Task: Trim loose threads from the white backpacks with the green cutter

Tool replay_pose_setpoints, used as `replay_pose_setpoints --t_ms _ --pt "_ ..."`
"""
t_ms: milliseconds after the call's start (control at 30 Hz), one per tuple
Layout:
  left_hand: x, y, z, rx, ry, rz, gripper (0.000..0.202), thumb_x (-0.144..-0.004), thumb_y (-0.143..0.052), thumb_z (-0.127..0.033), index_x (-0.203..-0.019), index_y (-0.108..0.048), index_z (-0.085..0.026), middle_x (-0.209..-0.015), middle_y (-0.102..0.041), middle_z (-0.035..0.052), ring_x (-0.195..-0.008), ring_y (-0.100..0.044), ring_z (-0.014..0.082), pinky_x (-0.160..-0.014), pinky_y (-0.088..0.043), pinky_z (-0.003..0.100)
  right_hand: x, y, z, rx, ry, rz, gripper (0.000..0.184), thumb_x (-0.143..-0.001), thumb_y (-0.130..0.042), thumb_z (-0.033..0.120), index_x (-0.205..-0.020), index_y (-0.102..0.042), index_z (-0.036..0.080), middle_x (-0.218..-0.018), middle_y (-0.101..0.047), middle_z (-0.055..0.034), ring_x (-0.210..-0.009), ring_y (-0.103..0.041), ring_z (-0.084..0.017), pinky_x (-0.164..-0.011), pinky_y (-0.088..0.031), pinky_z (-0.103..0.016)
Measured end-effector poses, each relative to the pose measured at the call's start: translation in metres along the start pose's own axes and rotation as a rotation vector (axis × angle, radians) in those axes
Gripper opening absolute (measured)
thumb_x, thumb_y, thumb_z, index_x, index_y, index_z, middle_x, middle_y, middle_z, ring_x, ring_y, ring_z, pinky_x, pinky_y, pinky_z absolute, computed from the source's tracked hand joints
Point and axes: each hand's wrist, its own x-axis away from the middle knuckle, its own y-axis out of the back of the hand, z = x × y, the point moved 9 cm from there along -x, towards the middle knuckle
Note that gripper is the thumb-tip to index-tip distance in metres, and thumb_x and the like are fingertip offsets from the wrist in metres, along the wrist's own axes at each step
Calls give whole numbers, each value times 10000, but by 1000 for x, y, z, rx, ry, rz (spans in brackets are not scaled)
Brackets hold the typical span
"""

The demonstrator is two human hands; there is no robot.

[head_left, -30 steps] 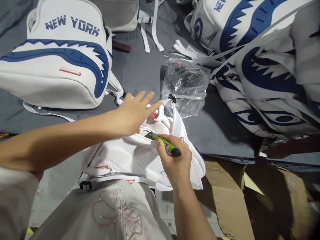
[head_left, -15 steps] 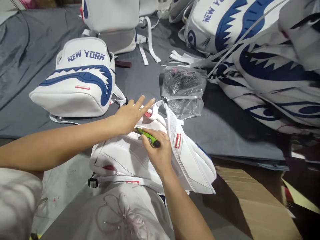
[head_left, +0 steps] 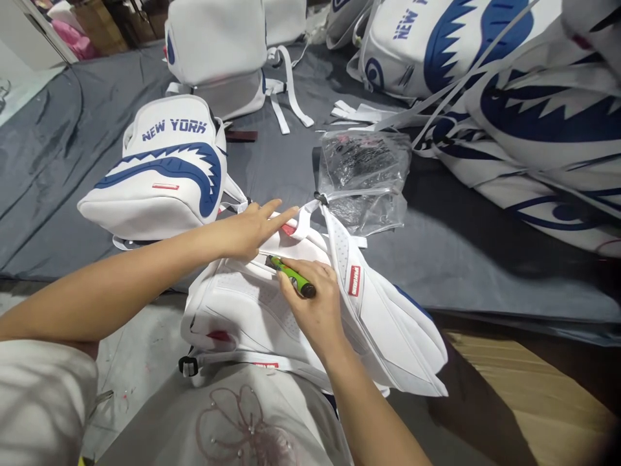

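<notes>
A white backpack [head_left: 242,317] lies tilted across my lap and the table edge, its padded back side and straps facing up. My left hand [head_left: 247,230] rests flat on its upper edge by the top handle, fingers spread, palm side hidden. In my right hand [head_left: 315,294] is a green marker pen [head_left: 295,277] with a black end, gripped between thumb and fingers. Its dark tip points at the white fabric just below my left hand. A white shoulder strap [head_left: 347,252] with a red label runs to the right of my right hand.
A white backpack [head_left: 160,175] lettered NEW YORK stands left on the grey cloth [head_left: 272,168]. Beyond my hands lies a clear plastic bag [head_left: 363,188]. More backpacks [head_left: 543,129] are piled at the right, others at the back. A cardboard sheet [head_left: 528,382] is low at the right.
The view has shifted, so most things appear lower and the left backpack further right. Both hands keep nearly the same place on the backpack, the marker pen still in my right hand.
</notes>
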Motion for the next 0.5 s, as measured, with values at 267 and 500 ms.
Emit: replay_pose_setpoints --t_ms 267,500 --pt "0 -3 7 100 18 -33 1080 -748 -622 -87 -1597 15 -281 -1681 -46 175 -1454 -338 371 -1085 -414 422 1 4 3 104 77 25 160 -914 -651 311 -1051 -717 259 -968 -789 -21 -894 -714 -214 -968 -391 -461" --pt "-1 -10 16 231 59 -84 1067 -746 -630 -71 -1593 -6 -250 -1668 -37 228 -1480 -332 326 -1063 -430 365 -5 2 -5 86 31 64 172 -896 -671 323 -1042 -733 258 -971 -783 -30 -895 -708 -218 -947 -417 -455"
